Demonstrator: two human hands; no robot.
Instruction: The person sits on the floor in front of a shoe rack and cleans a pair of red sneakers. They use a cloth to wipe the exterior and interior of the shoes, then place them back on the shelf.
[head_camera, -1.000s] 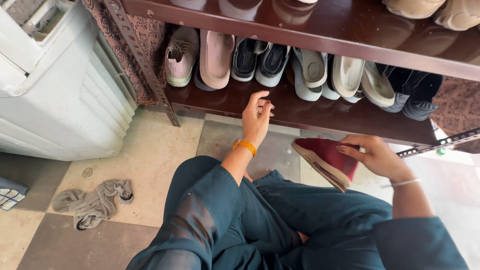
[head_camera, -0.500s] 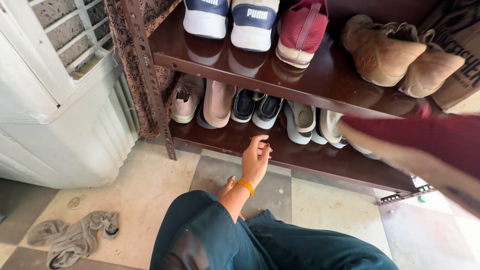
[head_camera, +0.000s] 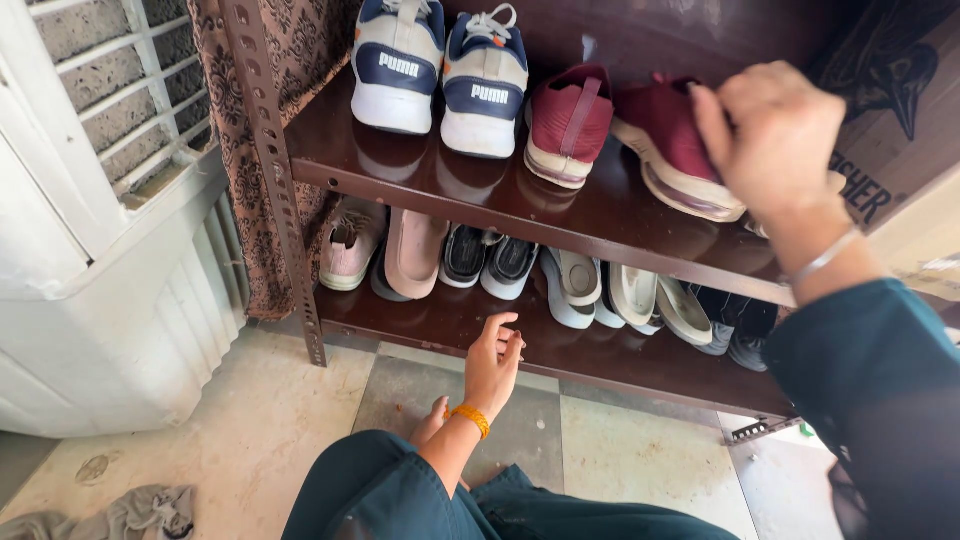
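One maroon shoe (head_camera: 672, 150) under right hand (head_camera: 775, 130) fingers, on upper shelf (head_camera: 450, 190)

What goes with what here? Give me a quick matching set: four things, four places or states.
1. right hand
2. left hand
3. white and navy sneakers
4. pink shoe

A. lower shelf, far left
B. upper shelf, far left
C. gripping a maroon shoe on the upper shelf
D. empty, at the lower shelf's front edge

Pairs: 1-C, 2-D, 3-B, 4-A
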